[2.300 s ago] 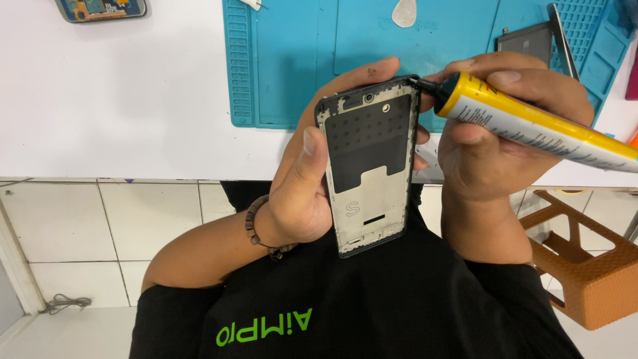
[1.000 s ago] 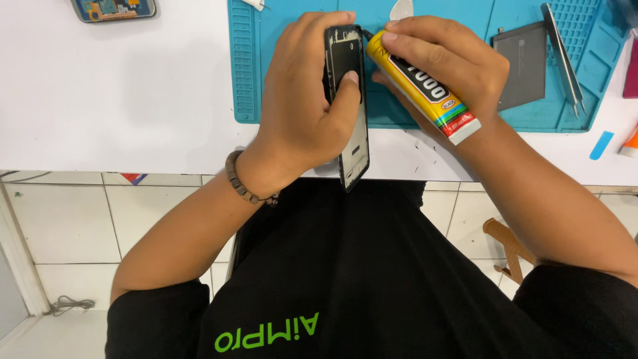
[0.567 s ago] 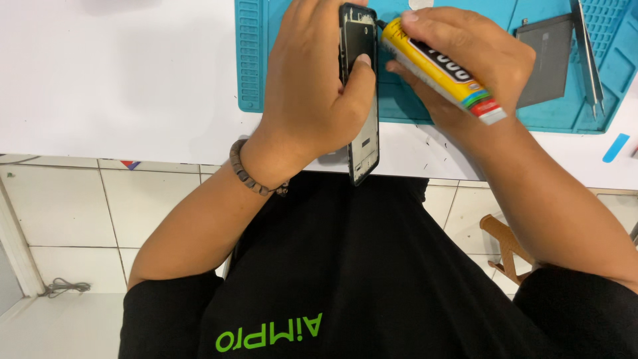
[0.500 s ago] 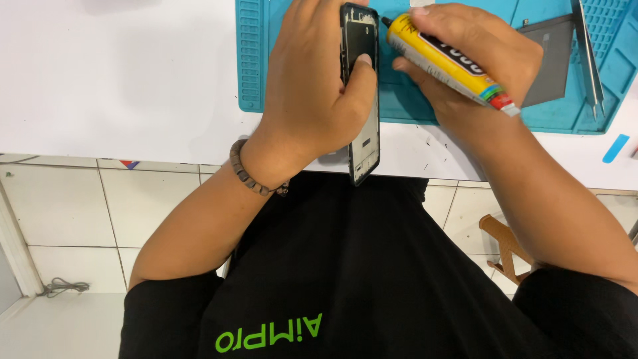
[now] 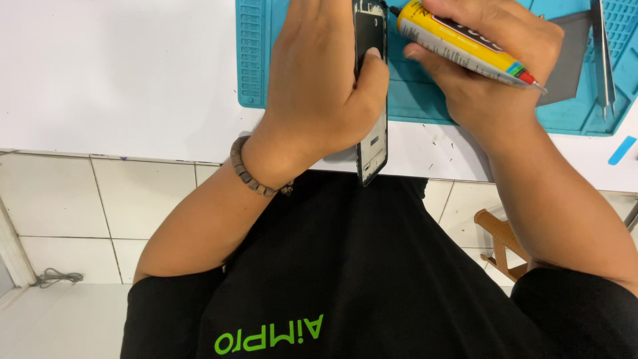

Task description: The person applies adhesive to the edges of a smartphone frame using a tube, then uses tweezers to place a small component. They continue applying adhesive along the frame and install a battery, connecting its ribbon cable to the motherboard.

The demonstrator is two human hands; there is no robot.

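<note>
— shifted a little since half a second back: yellow glue tube (image 5: pixel 465 43) tipped so its black nozzle sits closer to the phone frame (image 5: pixel 371 93), crimped tail swung out to the right; frame itself hardly moved

— and the left hand (image 5: pixel 319 86)?

— wrapped tight round the phone frame, thumb pressed across its near face, fingers hidden behind; beaded bracelet (image 5: pixel 256 174) on that wrist

— lie of the frame?

— held edge-on, long axis running away from the body toward the teal work mat (image 5: pixel 412 100), lower end hanging past the table edge (image 5: pixel 133 154) over the black shirt (image 5: pixel 372 279)

— right hand (image 5: pixel 485 73)?

— closed around the glue tube, fingers curled over its top, thumb underneath; tube slanted, nozzle pointing left at the top end of the frame, just right of its upper edge

— touching?

— cannot tell; nozzle tip very near the frame's top corner, gap or contact too fine to see

— nearer hand to that corner?

— right one, via the nozzle; left grips lower, around the middle

— anything held in trays or boxes?

— none seen; right of the right hand on the mat, a grey flat panel (image 5: pixel 565 56) and a thin metal strip (image 5: pixel 603 60), lying loose; small blue strip (image 5: pixel 622 150) on the white table beyond the mat's corner

— below?

— white tiled floor, brown stool (image 5: pixel 502 242) beside the right forearm
</note>
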